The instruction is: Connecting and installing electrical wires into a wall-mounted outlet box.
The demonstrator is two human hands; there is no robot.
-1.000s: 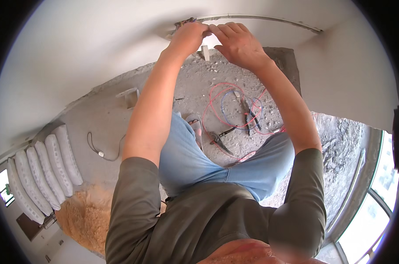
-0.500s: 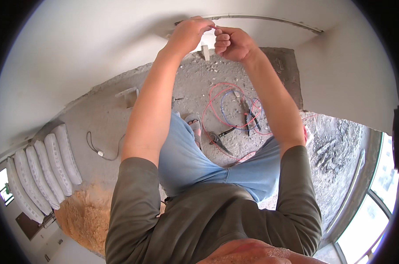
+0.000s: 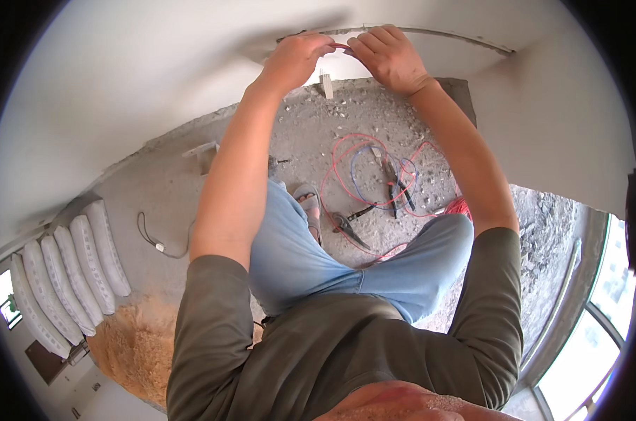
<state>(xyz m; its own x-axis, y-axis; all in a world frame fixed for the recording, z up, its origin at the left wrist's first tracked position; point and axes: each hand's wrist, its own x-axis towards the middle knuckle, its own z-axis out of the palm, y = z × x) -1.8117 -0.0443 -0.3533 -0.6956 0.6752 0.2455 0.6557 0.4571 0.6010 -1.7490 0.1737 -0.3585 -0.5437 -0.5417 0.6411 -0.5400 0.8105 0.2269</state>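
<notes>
Near the wall at the far side, my left hand is closed in a pinch on one part of a dark red and bluish wire. A short arched stretch of this wire shows between my hands. My right hand, back of the hand up, grips the wire a little further right, fingers curled over it. The wire's ends are hidden by my hands. Below them, a pale block-like piece stands against the foot of the wall.
Loops of red wire and blue wire lie on the rubble-strewn floor with black-handled pliers and a dark hand tool. A red wire coil is beside my right knee. Several white sacks stand left, near sand.
My right hand has moved right and turned its back upward, and a longer stretch of wire shows between my hands. My right knee has shifted; the red coil beside it shows more.
</notes>
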